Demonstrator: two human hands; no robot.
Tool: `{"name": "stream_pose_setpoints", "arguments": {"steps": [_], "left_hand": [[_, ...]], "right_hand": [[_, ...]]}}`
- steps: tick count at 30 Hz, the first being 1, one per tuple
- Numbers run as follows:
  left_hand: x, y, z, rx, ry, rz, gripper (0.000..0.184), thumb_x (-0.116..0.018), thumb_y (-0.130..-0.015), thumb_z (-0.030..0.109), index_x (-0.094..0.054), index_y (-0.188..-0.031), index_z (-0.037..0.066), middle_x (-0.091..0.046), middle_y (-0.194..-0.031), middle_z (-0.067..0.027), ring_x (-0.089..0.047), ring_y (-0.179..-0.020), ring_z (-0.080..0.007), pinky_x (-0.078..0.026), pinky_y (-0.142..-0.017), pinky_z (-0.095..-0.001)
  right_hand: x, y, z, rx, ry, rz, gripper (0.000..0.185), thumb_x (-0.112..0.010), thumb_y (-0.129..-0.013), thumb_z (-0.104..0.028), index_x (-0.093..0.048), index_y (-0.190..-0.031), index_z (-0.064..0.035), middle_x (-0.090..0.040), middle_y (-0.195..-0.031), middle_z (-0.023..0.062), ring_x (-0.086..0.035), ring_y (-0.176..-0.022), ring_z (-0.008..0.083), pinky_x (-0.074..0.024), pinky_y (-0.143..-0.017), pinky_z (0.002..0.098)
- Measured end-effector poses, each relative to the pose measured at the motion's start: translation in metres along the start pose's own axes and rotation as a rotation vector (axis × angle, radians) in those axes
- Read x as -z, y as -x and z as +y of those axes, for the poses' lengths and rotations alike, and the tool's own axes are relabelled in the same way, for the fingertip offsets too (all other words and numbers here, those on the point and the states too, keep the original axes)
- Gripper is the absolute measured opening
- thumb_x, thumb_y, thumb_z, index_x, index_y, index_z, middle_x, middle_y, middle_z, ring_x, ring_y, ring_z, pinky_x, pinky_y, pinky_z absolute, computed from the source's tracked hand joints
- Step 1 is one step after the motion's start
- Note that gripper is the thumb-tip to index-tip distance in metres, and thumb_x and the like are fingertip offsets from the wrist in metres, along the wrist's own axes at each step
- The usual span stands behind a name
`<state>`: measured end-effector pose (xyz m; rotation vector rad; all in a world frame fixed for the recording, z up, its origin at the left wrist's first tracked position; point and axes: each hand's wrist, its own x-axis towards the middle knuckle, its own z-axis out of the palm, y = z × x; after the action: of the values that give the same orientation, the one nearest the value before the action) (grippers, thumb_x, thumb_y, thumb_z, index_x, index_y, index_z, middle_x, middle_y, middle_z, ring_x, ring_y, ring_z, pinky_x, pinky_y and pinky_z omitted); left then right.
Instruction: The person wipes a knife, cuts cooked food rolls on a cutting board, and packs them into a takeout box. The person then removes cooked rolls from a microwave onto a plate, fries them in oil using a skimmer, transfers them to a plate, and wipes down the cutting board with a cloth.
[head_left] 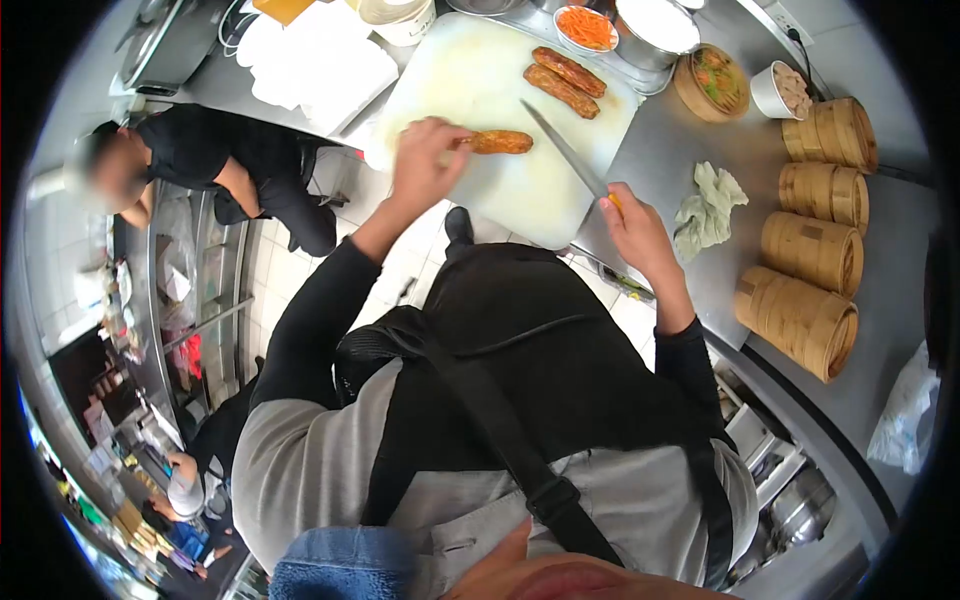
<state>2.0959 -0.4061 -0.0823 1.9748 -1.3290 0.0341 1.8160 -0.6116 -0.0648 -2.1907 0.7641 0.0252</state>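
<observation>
My right hand (638, 232) is closed round the yellow handle of a knife (568, 153), whose blade points up and left over the white cutting board (450, 85). A browned sausage (502, 142) lies on the board to the left of the blade, apart from it. The fingers of my left hand (428, 158) pinch the left end of this sausage, covering that end. Two more sausages, one (568, 72) behind the other (560, 91), rest side by side near the board's far right.
Right of the board lie a crumpled cloth (708, 208) and several bamboo steamers (812, 253). Shredded carrot (586, 29) in a bowl and a metal pot (655, 35) stand behind. White sheets (310, 70) lie at left. A person in black (235, 150) is at the left.
</observation>
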Motion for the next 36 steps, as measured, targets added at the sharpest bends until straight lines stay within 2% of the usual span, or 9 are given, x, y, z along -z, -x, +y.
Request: {"name": "stream_pose_setpoints", "arguments": {"steps": [2,5,11,16,21,26,30,33,36], "left_hand": [[-0.027,-0.015,0.025,-0.033,-0.121,-0.008,0.014,-0.069,-0.079,0.013,-0.069,-0.093,0.015,-0.063,-0.091,-0.0039,-0.058,-0.086,-0.0269,-0.043,-0.080,-0.0396],[-0.049,-0.020,0.032,-0.013,-0.239,-0.063,0.012,-0.068,-0.078,0.014,-0.068,-0.089,0.017,-0.064,-0.088,-0.0005,-0.059,-0.085,-0.0248,-0.043,-0.080,-0.0391],[-0.063,-0.014,0.024,0.036,-0.257,-0.134,0.011,-0.068,-0.077,0.014,-0.068,-0.087,0.019,-0.065,-0.090,0.0042,-0.058,-0.084,-0.0216,-0.042,-0.077,-0.0387],[-0.065,-0.013,0.025,0.021,-0.275,-0.098,0.010,-0.069,-0.076,0.015,-0.068,-0.085,0.019,-0.066,-0.091,0.0044,-0.059,-0.084,-0.0208,-0.041,-0.077,-0.0380],[-0.063,-0.014,0.022,0.015,-0.267,-0.074,0.009,-0.069,-0.076,0.016,-0.069,-0.084,0.019,-0.066,-0.090,0.0050,-0.059,-0.084,-0.0197,-0.040,-0.076,-0.0380],[-0.065,-0.012,0.020,0.013,-0.257,-0.089,0.009,-0.069,-0.076,0.016,-0.069,-0.084,0.020,-0.066,-0.090,0.0055,-0.058,-0.083,-0.0197,-0.040,-0.075,-0.0375],[-0.064,-0.017,0.020,0.018,-0.257,-0.069,0.009,-0.068,-0.076,0.015,-0.069,-0.083,0.020,-0.066,-0.089,0.0060,-0.059,-0.083,-0.0195,-0.039,-0.075,-0.0374],[-0.066,-0.012,0.021,0.012,-0.254,-0.066,0.009,-0.068,-0.077,0.015,-0.069,-0.084,0.020,-0.066,-0.089,0.0064,-0.059,-0.083,-0.0194,-0.039,-0.075,-0.0373],[-0.065,-0.012,0.021,0.033,-0.256,-0.120,0.010,-0.068,-0.078,0.016,-0.070,-0.087,0.020,-0.067,-0.092,0.0064,-0.059,-0.087,-0.0193,-0.039,-0.077,-0.0374]], "right_hand": [[0.026,-0.005,-0.017,0.064,0.157,-0.074,0.025,-0.047,-0.101,-0.028,-0.054,-0.109,-0.0054,-0.067,-0.089,0.0248,-0.063,-0.087,0.0463,-0.0487,-0.073,0.0542],[0.051,-0.012,-0.032,0.122,0.300,-0.141,0.023,-0.045,-0.101,-0.027,-0.053,-0.105,-0.0057,-0.067,-0.088,0.0235,-0.064,-0.086,0.0455,-0.0481,-0.074,0.0567],[0.055,-0.024,-0.035,0.196,0.455,-0.230,0.025,-0.045,-0.101,-0.028,-0.055,-0.106,-0.0056,-0.069,-0.088,0.0215,-0.065,-0.085,0.0455,-0.0498,-0.075,0.0566],[-0.007,-0.069,-0.034,0.186,0.386,-0.203,0.026,-0.045,-0.100,-0.027,-0.056,-0.108,-0.0054,-0.068,-0.086,0.0233,-0.067,-0.084,0.0444,-0.0515,-0.075,0.0564],[0.011,-0.051,-0.029,0.134,0.382,-0.250,0.026,-0.044,-0.100,-0.027,-0.056,-0.108,-0.0049,-0.068,-0.086,0.0253,-0.067,-0.083,0.0454,-0.0519,-0.075,0.0559],[-0.035,-0.088,-0.035,0.191,0.351,-0.213,0.028,-0.044,-0.099,-0.029,-0.055,-0.106,-0.0041,-0.068,-0.086,0.0250,-0.067,-0.082,0.0457,-0.0515,-0.076,0.0568],[-0.007,-0.051,-0.012,0.064,0.409,-0.242,0.026,-0.045,-0.100,-0.030,-0.055,-0.108,-0.0062,-0.066,-0.084,0.0271,-0.065,-0.083,0.0474,-0.0495,-0.075,0.0578],[-0.026,-0.063,-0.023,0.128,0.332,-0.245,0.026,-0.045,-0.099,-0.027,-0.057,-0.107,-0.0048,-0.069,-0.090,0.0246,-0.067,-0.085,0.0444,-0.0527,-0.077,0.0552],[-0.049,-0.086,-0.036,0.091,0.347,-0.221,0.026,-0.046,-0.098,-0.026,-0.057,-0.108,-0.0053,-0.069,-0.091,0.0247,-0.068,-0.086,0.0442,-0.0527,-0.078,0.0551]]}}
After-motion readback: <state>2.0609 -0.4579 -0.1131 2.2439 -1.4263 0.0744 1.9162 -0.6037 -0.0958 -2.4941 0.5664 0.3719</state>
